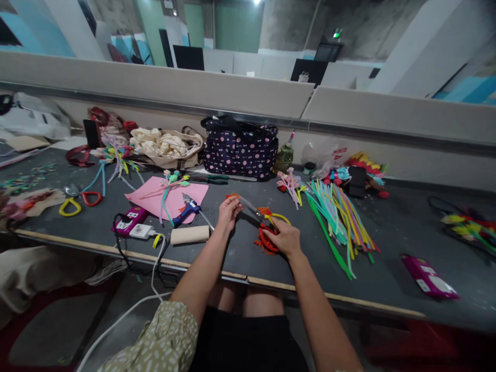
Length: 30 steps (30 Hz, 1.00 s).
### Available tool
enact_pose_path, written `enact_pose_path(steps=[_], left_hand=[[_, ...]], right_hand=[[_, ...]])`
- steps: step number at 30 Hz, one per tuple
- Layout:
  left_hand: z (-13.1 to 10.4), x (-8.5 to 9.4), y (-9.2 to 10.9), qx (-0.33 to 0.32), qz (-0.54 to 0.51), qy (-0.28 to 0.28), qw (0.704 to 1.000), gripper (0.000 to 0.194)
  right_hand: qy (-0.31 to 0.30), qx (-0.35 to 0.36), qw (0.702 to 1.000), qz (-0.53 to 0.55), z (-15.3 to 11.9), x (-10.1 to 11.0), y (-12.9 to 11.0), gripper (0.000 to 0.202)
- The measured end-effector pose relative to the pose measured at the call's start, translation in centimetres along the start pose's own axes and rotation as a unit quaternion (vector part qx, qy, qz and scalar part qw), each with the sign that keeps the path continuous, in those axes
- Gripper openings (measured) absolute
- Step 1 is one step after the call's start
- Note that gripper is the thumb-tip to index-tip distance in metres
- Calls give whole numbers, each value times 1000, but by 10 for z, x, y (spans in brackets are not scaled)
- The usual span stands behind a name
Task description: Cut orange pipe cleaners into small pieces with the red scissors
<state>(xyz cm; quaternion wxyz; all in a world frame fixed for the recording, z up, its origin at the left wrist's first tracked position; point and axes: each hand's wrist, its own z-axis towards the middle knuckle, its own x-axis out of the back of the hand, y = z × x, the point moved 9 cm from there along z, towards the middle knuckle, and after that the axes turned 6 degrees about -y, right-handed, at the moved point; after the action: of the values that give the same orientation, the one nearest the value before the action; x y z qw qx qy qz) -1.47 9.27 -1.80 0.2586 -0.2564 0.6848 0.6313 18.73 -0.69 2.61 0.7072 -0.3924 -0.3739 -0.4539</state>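
Observation:
My right hand (285, 236) is closed around the red and yellow handles of a pair of scissors (251, 206), whose blades point up and left. Between the fingertips of my left hand (229, 213) is a small orange fuzzy piece (232, 196), close to the blade tips; its exact shape is partly hidden. Loose orange fuzzy bits (264, 211) lie by the scissors' pivot, and more lie on the dark table (240, 253) beneath the red handle. To the right of my right hand spreads a bundle of coloured pipe cleaners (341, 212).
Left of my hands are a cardboard tube (189, 235), a blue glue gun (188, 209), pink paper (155, 188), a purple power strip (132, 221) with cables, and another pair of scissors (70, 205). A dotted bag (240, 150) stands behind. A purple packet (430, 279) lies right.

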Motion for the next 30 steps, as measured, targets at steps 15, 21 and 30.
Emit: enact_pose_path(steps=[15,21,30], left_hand=[[-2,-3,7,-20,36,-4,999,28],[0,-2,7,-28,38,-11,999,26],[-5,-7,8,-13,50,-28,998,25]], right_hand=[[4,12,1000,14,-3,-4,4,52],[10,14,1000,14,-3,-6,7,52],[0,6,1000,11,-3,-4,6,52]])
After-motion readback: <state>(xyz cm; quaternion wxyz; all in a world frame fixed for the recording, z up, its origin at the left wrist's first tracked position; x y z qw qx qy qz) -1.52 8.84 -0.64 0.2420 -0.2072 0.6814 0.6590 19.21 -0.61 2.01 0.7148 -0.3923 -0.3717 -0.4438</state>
